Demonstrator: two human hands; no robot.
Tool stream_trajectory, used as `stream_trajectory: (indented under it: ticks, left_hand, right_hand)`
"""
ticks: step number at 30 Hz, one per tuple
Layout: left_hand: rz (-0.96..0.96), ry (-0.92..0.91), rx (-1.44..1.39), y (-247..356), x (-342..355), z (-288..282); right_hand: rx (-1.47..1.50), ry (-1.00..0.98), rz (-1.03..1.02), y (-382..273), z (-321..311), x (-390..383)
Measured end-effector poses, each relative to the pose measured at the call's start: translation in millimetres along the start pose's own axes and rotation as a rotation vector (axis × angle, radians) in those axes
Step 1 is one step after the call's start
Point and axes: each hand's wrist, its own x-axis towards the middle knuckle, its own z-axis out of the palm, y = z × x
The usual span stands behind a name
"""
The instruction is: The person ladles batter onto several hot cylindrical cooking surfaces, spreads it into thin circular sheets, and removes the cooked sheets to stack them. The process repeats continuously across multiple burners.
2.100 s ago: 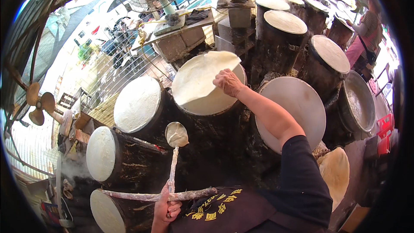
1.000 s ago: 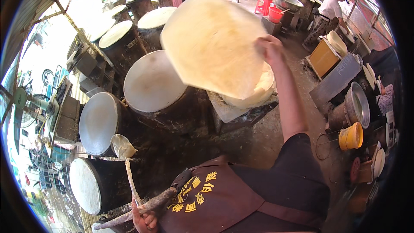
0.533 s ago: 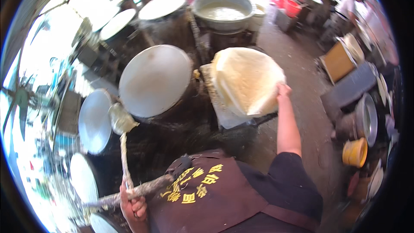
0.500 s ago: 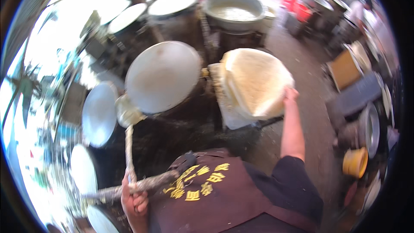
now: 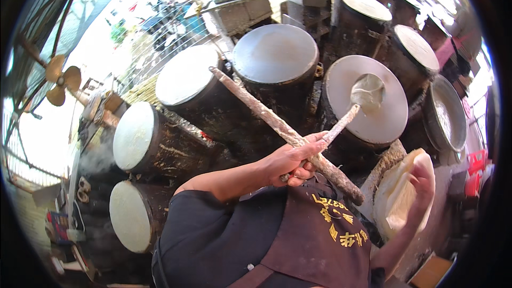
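Note:
My left hand (image 5: 296,163) is closed round two things that cross in its grip. One is a ladle, its handle (image 5: 341,126) crusted pale and its bowl (image 5: 368,92) smeared with batter, held over a round flat griddle (image 5: 341,81). The other is a thick, rough stick (image 5: 261,111) with a dark lower end. At the right, my right hand (image 5: 422,185) is beside a stack of thin, pale round sheets (image 5: 396,197), overlapping it in view. Its fingers look stretched out and somewhat blurred; nothing shows in them.
Several dark drum stoves with round flat tops stand around me, among them a grey one (image 5: 274,53) and a white one (image 5: 186,74). A wide metal basin (image 5: 453,112) is at the right, near red plastic containers (image 5: 474,173). A fan (image 5: 61,79) is at the left.
My view has swung left, bringing more stoves into sight and the sheets toward the right edge. My right hand no longer grips the sheet's edge. The ladle is now over a griddle.

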Motion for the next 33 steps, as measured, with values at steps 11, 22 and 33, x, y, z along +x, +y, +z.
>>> stream_trajectory:
  ticks: [11, 22, 33]
  left_hand:
    - [-0.037, -0.097, -0.107, 32.3, 1.4, -42.8]
    - [0.243, -0.102, 0.560, 36.2, 116.4, -6.0]
    - [0.745, 0.164, 1.564, -10.9, 290.9, -51.6]
  right_hand:
    - [-0.370, -0.410, -0.218, -31.8, 180.3, 20.7]
    - [-0.379, 0.455, 0.037, 40.6, 103.3, -54.9]
    - [-0.782, 0.303, 0.457, 94.7, 105.4, -37.1]
